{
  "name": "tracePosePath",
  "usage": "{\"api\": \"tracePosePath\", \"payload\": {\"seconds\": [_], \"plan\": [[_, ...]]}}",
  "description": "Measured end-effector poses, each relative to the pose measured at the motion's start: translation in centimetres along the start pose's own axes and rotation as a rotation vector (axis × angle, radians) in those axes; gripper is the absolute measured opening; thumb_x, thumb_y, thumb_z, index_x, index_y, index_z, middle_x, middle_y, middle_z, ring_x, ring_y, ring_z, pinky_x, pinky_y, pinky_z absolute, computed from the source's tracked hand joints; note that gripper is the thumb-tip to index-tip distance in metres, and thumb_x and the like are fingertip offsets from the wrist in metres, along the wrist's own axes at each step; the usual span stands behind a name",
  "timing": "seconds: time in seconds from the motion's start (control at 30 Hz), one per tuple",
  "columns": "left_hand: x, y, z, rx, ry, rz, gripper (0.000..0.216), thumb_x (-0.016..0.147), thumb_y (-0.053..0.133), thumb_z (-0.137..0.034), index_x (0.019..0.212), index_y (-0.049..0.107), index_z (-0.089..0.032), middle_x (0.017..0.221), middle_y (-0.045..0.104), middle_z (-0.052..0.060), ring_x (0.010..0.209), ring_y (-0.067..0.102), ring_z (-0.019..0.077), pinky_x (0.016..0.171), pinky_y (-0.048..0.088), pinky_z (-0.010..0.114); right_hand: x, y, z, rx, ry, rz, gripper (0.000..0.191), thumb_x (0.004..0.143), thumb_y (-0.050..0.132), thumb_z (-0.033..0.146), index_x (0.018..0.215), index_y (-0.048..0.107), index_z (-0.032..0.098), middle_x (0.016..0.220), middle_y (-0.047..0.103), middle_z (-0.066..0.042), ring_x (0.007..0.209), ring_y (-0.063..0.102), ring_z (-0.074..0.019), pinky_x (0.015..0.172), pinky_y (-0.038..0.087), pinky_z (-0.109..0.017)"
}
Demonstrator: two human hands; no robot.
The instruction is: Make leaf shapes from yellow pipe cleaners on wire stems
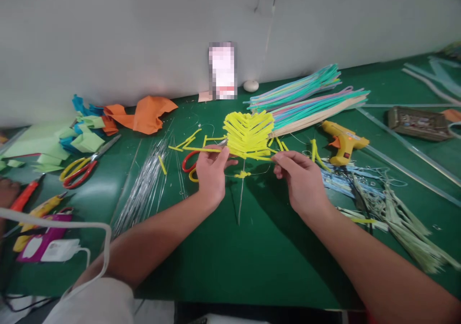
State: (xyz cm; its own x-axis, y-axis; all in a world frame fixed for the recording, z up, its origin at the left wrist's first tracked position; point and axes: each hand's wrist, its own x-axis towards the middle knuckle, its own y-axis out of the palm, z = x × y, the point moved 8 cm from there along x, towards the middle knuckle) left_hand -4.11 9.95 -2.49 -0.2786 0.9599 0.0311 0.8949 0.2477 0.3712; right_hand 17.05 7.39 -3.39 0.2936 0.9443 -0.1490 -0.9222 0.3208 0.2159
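In the middle of the head view is a leaf shape point(248, 134) made of short yellow pipe cleaners set in slanting rows along a thin wire stem point(241, 201). My left hand point(212, 173) pinches a long yellow pipe cleaner point(196, 149) at the leaf's lower left; its free end sticks out to the left. My right hand point(304, 180) pinches the yellow strand at the lower right, by thumb and fingertips. Below the leaf, a small yellow twist point(242, 174) sits on the stem, with a fine wire curving between the hands. Red-handled scissors point(188, 162) lie partly behind my left hand.
Bundled coloured pipe cleaners point(317, 108) and a yellow glue gun point(344, 141) lie right of the leaf. Loose wires point(146, 185), scissors point(84, 165) and crepe paper point(153, 115) are on the left. A phone point(222, 69) leans on the wall. Another person's hand point(9, 193) shows far left.
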Motion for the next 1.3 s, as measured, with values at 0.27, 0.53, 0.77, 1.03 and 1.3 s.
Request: {"api": "tracePosePath", "payload": {"seconds": [0.27, 0.53, 0.77, 1.03, 1.3], "plan": [[0.2, -0.5, 0.0, -0.031, 0.021, -0.046, 0.027, 0.075, 0.075, -0.029, 0.086, 0.052, -0.02, 0.083, 0.064, -0.001, 0.073, 0.068, 0.0124, 0.064, 0.059, 0.027, -1.0, 0.3, 1.7, -0.029, -0.194, 0.037, 0.029, 0.081, 0.065, 0.042, 0.06, 0.064, 0.021, 0.104, 0.067, -0.006, 0.083, 0.063, -0.0179, 0.075, 0.053, -0.036], [0.7, -0.8, 0.5, -0.059, -0.028, -0.084, 0.031, 0.074, 0.075, -0.029, 0.087, 0.048, -0.02, 0.082, 0.065, -0.001, 0.078, 0.069, 0.014, 0.07, 0.06, 0.03, -2.0, -0.9, 3.3, -0.097, -0.405, -0.125, 0.014, 0.081, 0.066, 0.039, 0.079, 0.067, 0.025, 0.117, 0.06, -0.008, 0.105, 0.06, -0.0252, 0.069, 0.053, -0.036], [-0.5, 0.2, -0.1, -0.052, 0.004, 0.009, 0.027, 0.074, 0.075, -0.028, 0.085, 0.051, -0.02, 0.089, 0.064, 0.0, 0.076, 0.068, 0.0121, 0.064, 0.06, 0.026, -0.7, -0.6, 1.0, -0.007, -0.146, -0.12, 0.05, 0.066, 0.08, 0.037, 0.109, 0.057, 0.026, 0.106, 0.065, -0.005, 0.092, 0.065, -0.0207, 0.076, 0.055, -0.037], [-2.3, 1.1, -1.0, 0.048, 0.073, 0.083, 0.027, 0.074, 0.077, -0.032, 0.082, 0.053, -0.022, 0.088, 0.064, 0.0, 0.083, 0.068, 0.0139, 0.064, 0.061, 0.026, -1.8, 2.9, -1.9, 0.067, 0.354, 0.262, 0.033, 0.062, 0.082, 0.044, 0.078, 0.068, 0.019, 0.083, 0.072, -0.005, 0.07, 0.065, -0.0152, 0.062, 0.054, -0.027], [-1.3, 1.0, 0.1, -0.027, -0.039, 0.062, 0.028, 0.073, 0.076, -0.028, 0.083, 0.052, -0.02, 0.081, 0.062, -0.003, 0.069, 0.067, 0.0106, 0.06, 0.059, 0.024, -1.6, 2.9, -2.3, 0.226, 0.378, 0.26, 0.027, 0.071, 0.076, 0.043, 0.083, 0.068, 0.021, 0.083, 0.073, -0.003, 0.067, 0.065, -0.0143, 0.063, 0.054, -0.028]]}}
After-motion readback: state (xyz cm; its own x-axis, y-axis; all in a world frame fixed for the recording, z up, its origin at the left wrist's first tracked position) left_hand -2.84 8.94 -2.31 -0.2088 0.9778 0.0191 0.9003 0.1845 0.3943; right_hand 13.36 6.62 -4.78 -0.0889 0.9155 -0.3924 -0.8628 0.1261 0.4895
